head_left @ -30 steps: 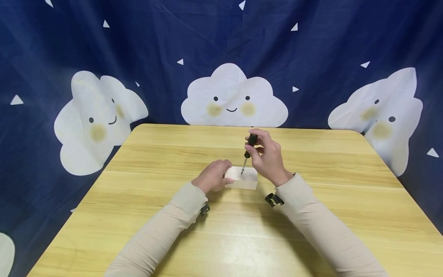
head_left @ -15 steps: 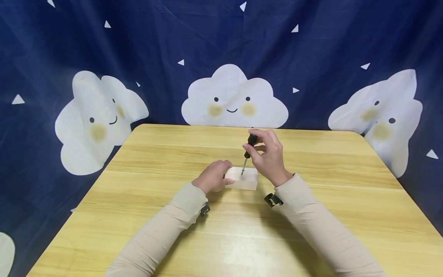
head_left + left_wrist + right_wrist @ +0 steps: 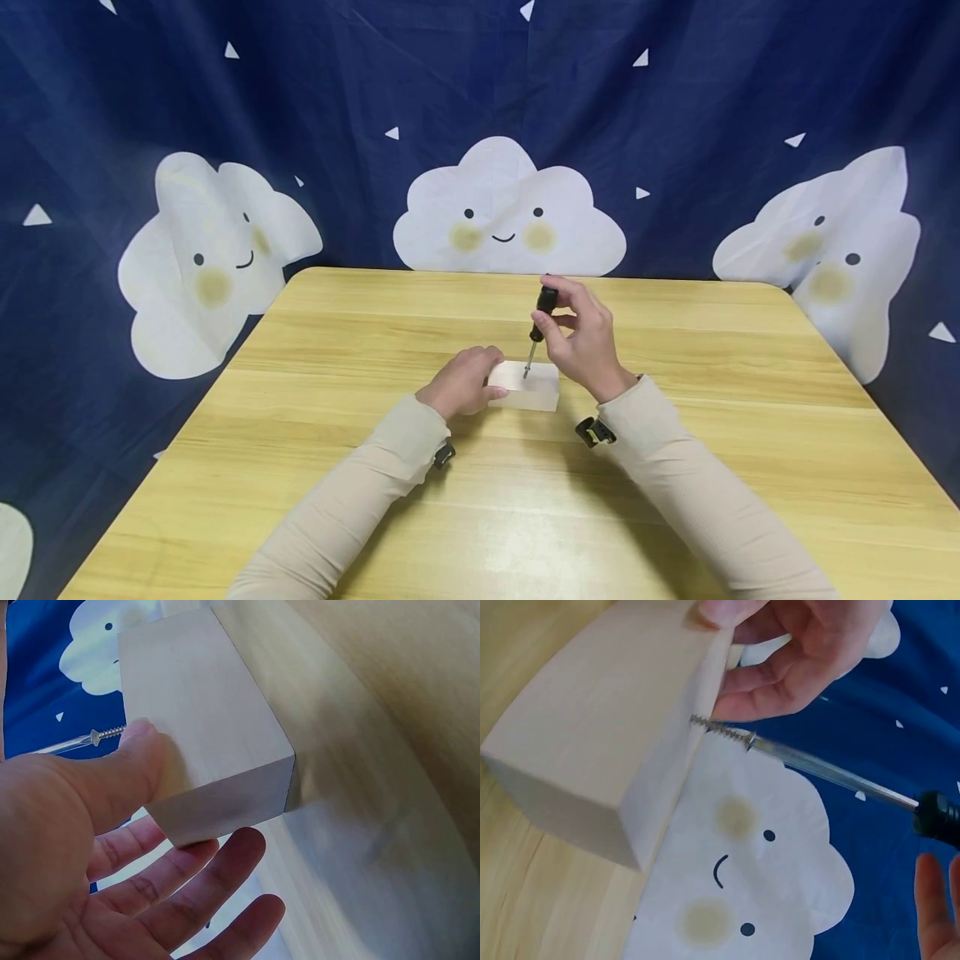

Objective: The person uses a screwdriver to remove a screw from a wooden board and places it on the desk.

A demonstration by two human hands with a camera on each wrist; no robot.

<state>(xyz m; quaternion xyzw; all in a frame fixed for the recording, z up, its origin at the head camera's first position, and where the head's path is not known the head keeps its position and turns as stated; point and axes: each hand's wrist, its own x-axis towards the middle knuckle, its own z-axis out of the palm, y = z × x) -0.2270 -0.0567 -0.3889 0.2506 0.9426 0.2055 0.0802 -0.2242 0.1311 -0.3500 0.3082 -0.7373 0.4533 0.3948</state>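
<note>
A pale wooden block (image 3: 538,388) lies on the table, its left end gripped by my left hand (image 3: 463,382). In the left wrist view the thumb presses one long face of the block (image 3: 202,705) while the fingers spread around its end. My right hand (image 3: 588,337) holds a screwdriver (image 3: 546,304) by its black handle, tilted slightly over the block. At the end of the metal shaft (image 3: 832,771) sits a threaded screw (image 3: 724,731), its point at the block's top face. Most of the screw's thread shows above the wood.
The wooden table (image 3: 360,333) extends around both hands. Behind it hangs a dark blue curtain (image 3: 337,75) printed with white clouds. Each wrist carries a small black strapped device, such as the one below the right cuff (image 3: 595,432).
The right hand's fingers shift slightly around the screwdriver handle. The block, the left hand and the screw stay in nearly the same place.
</note>
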